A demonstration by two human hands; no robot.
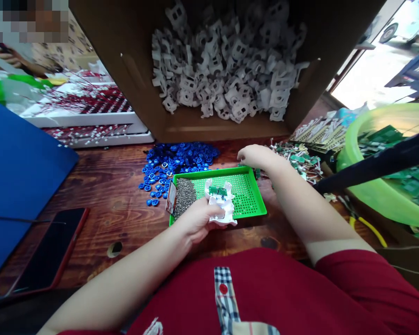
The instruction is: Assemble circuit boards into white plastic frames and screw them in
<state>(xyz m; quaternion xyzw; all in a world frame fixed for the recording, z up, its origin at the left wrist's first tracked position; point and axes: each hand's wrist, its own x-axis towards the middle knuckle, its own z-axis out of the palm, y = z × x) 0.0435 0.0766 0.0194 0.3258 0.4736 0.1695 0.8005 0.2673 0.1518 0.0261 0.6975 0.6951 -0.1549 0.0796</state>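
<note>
Left grip (199,219), lower centre of frame: closed, grasping a white moulded plastic housing (226,215) by its lower left side, thumb across its face. Housing lies directly within the grip, extending to the right of it and upward from it. A small green rectangular circuit board (217,191) sits in the housing's upper part, just above the thumb and clear of it.

In the picture, the housing overlaps the near side of a bright green perforated plastic tray (259,190), centre of frame. A heap of small grey metal screws (185,197) fills the tray's left end, near the left wrist.

Right grip (253,156): just past the tray's upper right corner, well apart from the housing, fingers curled downward. Fingertips partly hidden; cannot tell whether anything is grasped. A mixed pile of small green-and-white wired parts (303,160) lies to the right of it, near the forearm.

Dark reddish-brown wooden surface (125,186) carries these items. Blue ring-shaped plastic pieces (181,156) are scattered left of and behind the tray. Upper centre: a brown cardboard box (195,131) containing many white plastic parts (223,70).
</note>
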